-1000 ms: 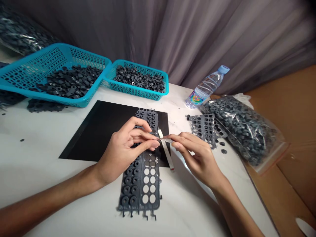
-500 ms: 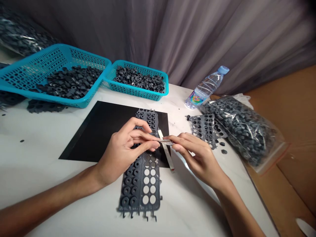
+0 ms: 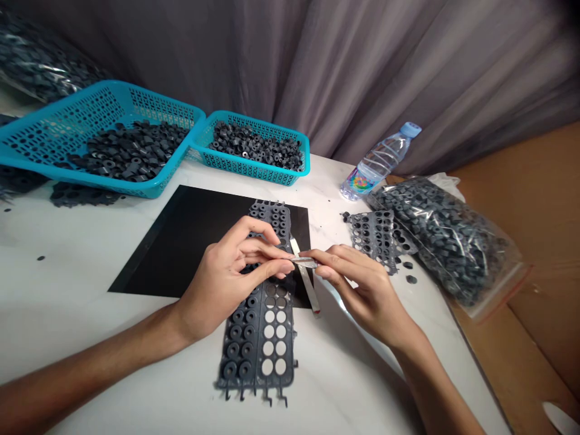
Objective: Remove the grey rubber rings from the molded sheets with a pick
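Observation:
My left hand (image 3: 240,263) is closed in a pinch over the dark rubber sheet, thumb against fingertips; whatever lies between them is hidden. Opposite it, my right hand (image 3: 351,278) grips a small silver metal blade (image 3: 306,261) between thumb and fingers. The blade's tip reaches the left fingertips. Below both hands lies the moulded rubber sheet (image 3: 260,341), with rows of ring-shaped pieces on its left side and round holes on its lower right. A narrow white strip (image 3: 309,290) rests slantwise beside the sheet, under the blade.
Two blue baskets (image 3: 156,187) (image 3: 258,172) hold many small dark rubber parts. A black mat (image 3: 158,248) lies under the sheet's upper part. At the right are a water bottle (image 3: 380,160), a punched rubber sheet (image 3: 374,235) and a clear bag of parts (image 3: 453,241).
The metal blade has turned slightly in my right fingers, showing a bit more of its flat side. Both hands stay in nearly the same place.

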The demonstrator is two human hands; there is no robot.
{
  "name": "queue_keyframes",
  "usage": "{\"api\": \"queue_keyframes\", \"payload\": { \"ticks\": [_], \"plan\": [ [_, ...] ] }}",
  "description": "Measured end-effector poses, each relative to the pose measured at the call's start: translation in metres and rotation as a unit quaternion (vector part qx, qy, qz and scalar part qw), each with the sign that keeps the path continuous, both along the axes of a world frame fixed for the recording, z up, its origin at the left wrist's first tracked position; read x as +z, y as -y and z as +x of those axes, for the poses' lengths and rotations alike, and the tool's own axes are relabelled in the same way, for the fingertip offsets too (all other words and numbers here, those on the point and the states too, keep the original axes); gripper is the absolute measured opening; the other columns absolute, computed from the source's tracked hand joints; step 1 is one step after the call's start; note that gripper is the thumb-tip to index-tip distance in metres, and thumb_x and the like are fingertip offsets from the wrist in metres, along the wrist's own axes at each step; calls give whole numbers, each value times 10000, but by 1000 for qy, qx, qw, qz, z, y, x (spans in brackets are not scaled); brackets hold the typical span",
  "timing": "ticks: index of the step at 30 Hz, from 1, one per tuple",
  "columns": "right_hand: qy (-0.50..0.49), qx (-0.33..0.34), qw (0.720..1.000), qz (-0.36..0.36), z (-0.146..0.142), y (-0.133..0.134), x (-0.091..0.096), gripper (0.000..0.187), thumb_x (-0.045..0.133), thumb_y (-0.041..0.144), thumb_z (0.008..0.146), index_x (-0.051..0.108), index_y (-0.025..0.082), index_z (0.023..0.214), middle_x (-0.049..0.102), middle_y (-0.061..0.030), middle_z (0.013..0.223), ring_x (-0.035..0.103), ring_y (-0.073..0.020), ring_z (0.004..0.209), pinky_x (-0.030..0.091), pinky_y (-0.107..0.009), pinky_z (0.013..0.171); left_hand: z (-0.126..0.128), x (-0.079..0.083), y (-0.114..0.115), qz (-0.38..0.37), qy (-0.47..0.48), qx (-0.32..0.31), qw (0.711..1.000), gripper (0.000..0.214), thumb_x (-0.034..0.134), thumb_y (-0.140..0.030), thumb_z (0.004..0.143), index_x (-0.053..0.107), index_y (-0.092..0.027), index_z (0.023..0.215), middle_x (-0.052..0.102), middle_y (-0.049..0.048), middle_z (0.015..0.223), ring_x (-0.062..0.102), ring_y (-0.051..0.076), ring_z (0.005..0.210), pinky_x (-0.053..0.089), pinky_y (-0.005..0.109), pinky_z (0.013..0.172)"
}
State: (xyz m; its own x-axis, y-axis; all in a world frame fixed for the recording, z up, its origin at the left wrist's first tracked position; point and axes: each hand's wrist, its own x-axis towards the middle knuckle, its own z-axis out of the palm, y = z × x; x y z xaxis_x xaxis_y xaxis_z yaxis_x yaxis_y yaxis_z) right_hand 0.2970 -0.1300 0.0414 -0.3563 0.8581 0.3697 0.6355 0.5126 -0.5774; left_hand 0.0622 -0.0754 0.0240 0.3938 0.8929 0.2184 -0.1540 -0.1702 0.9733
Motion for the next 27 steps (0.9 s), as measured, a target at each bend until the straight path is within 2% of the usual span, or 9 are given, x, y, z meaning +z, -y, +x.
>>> {"api": "queue_keyframes", "payload": {
  "ticks": [12,18,21,27],
  "plan": [
    [1,-5,1000,-10,1,1,-3,287,565,181,1064,699,179,1318,662,-56,927,597,-173,822,468,-326,763,-1,1,1,-7,-1,-2,1000,308,830,-204,879,551,-209,1009,824,-1,911,802,148,779,676,214,787],
    [7,-18,1000,10,-1,1,-5,234,564,196,1068,711,177,1249,662,-50,875,597,-176,795,450,-342,749,-1,0,1,-15,-12,0,1000,318,841,-231,869,551,-205,999,819,5,898,804,163,791,677,233,789],
    [2,-25,1000,18,1,1,-2,242,552,203,1075,714,188,1254,678,-51,887,609,-176,798,456,-345,759,-1,0,1,-21,-12,-1,1000,324,841,-236,868,548,-203,1003,821,12,906,803,166,778,680,247,791],
    [4,-27,1000,-9,4,0,4,269,553,241,1078,725,205,1281,702,-57,910,637,-184,809,481,-344,765,-1,0,1,-25,-12,-2,1000,328,843,-250,867,544,-206,996,821,19,907,804,177,770,689,268,795]
  ]
}}
